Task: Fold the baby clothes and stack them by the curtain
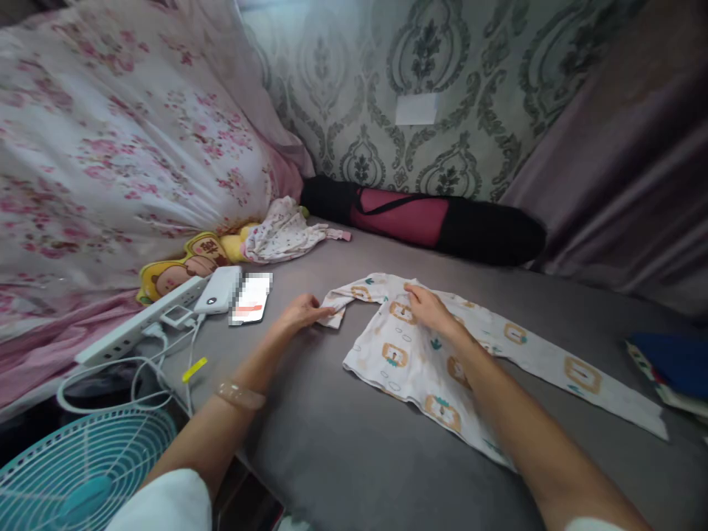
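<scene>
A white long-sleeved child's shirt (pixel 412 361) with orange lion prints lies spread on the grey bed sheet (pixel 310 413). My left hand (pixel 303 313) pinches the cuff end of the sleeve on the left, which bends downward. My right hand (pixel 430 306) is closed on the shirt near its neckline, thumb and finger together on the cloth. The other sleeve stretches out flat to the right. My right forearm hides part of the shirt's body.
Left are a power strip (pixel 141 321) with cables, a white power bank (pixel 220 290), a phone (pixel 251 299) and a teal fan (pixel 82 472). Behind lie a crumpled garment (pixel 285 232), a yellow plush (pixel 188 269) and a long black-and-red bag (pixel 420 221). Books (pixel 672 365) lie right.
</scene>
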### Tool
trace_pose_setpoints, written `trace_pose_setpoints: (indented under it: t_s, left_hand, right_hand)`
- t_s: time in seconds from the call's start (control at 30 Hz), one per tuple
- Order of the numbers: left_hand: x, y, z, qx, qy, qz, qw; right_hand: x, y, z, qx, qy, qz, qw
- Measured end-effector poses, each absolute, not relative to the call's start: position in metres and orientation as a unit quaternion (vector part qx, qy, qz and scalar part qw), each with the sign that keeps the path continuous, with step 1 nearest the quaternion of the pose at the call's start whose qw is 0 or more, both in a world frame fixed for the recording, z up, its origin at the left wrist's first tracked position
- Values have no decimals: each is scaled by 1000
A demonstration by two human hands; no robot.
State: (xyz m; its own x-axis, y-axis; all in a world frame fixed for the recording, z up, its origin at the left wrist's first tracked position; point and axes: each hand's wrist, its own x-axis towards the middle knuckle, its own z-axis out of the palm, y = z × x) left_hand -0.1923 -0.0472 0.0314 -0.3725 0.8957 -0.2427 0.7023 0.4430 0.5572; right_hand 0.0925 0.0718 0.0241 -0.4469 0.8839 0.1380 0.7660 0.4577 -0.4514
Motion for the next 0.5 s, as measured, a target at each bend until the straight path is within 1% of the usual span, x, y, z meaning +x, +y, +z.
trace_pose_setpoints:
  t_s: [0.13, 0.23, 0.27, 0.33, 0.4, 0.5]
  left_hand:
    - [-182, -38, 33, 500, 811, 137, 271]
    - [-184, -33, 31, 528, 783, 156, 288]
    - [-186, -31, 31, 547, 771, 170, 278]
    - [-193, -25, 30, 593, 751, 196, 215]
    - [-203, -18, 32, 635, 735, 214, 103]
    - [-220, -4, 39, 645, 729, 215, -79]
  right_hand:
    - [37, 97, 12, -517, -807, 205, 198]
    - [21, 106, -1, -519, -804, 199, 209]
    - [19, 108, -6, -520, -804, 195, 212]
    - [19, 109, -15, -516, -807, 189, 217]
    - [21, 107, -23, -505, -815, 172, 225]
    - [22, 100, -28, -491, -831, 134, 223]
